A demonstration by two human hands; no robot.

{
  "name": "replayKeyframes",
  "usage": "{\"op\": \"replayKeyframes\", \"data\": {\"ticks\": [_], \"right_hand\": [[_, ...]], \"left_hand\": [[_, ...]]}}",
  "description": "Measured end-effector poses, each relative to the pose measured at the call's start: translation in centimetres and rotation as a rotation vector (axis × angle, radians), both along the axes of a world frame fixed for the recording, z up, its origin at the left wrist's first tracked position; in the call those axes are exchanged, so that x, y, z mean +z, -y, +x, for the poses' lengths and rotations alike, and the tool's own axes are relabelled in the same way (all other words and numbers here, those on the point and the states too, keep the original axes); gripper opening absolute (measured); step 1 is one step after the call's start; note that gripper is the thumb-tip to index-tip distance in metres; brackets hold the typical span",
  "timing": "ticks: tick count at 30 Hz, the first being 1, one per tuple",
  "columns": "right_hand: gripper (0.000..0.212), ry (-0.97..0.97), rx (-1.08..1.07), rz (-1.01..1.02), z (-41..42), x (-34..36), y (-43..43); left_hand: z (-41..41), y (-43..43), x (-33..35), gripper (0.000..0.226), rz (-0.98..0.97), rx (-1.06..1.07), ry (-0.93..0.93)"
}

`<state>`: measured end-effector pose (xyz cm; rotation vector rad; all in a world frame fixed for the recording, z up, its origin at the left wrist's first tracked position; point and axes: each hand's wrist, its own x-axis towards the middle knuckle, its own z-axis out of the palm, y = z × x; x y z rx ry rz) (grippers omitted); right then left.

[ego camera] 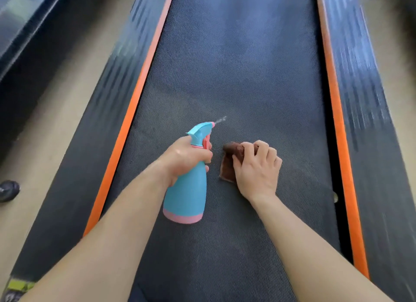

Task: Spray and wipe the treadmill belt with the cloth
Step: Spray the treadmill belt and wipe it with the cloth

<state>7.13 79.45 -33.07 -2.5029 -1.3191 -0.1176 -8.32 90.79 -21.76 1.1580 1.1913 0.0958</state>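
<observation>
The spray bottle (186,189) — blue-bodied, with a pink band at its base — is gripped round the neck by the left hand (184,157). The fingers (208,155) are curled round the front of the neck and pressed close together, just below the pink trigger (206,141). The bottle is held tilted, its base toward the person and its nozzle pointing away from the fingers, up and to the right. A thin streak of mist (220,119) is seen at the nozzle tip, beyond the fingers. Whether the base touches the surface below cannot be told.

The brown cloth (231,159) is held down on the treadmill belt (236,65) by the right hand (256,168), which is laid palm down over it. Its fingers (262,147) are bent at the knuckles, kept together and curled over the bunched far end of the cloth. A flatter corner shows on the thumb side. A narrow gap of bare belt lies between the cloth and the left fingers.

The dark, textured belt runs on ahead of both sets of fingers. It is edged on each side by an orange strip (139,87), with a dark side rail (96,112) — blurred — outward of each. Beige floor (51,112) is seen beyond the left rail, and a dark round object (9,190) rests there, well apart from the left fingers.
</observation>
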Motion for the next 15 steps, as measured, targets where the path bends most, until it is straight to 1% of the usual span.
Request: {"op": "replayKeyframes", "data": {"ticks": [2,4,6,9,11,14,15], "right_hand": [[0.037,0.007,0.022,0.019,-0.1,-0.2,1.2],[0.037,0.02,0.07,0.023,0.1,-0.4,1.4],[0.039,0.032,0.074,0.011,0.3,-0.5,1.2],[0.038,0.04,0.062,0.023,0.2,-0.6,0.9],[0.036,0.033,0.061,0.027,0.3,-0.6,1.0],[0.037,0.042,0.053,0.026,0.3,-0.6,0.9],[0.038,0.043,0.054,0.026,0.2,-0.6,0.8]], "left_hand": [[-0.2,0.0,0.5,0.026,0.021,0.001,-0.006],[-0.6,0.1,0.4,0.025,0.068,-0.031,-0.037],[-0.9,0.2,0.2,0.023,0.118,-0.054,-0.036],[-1.8,0.0,0.3,0.035,0.121,-0.009,0.016],[-2.8,-0.1,0.4,0.038,0.127,0.013,-0.007],[-4.3,-0.3,0.6,0.019,0.151,0.035,-0.116],[-4.8,-0.3,0.8,0.016,0.163,0.04,-0.143]]}}
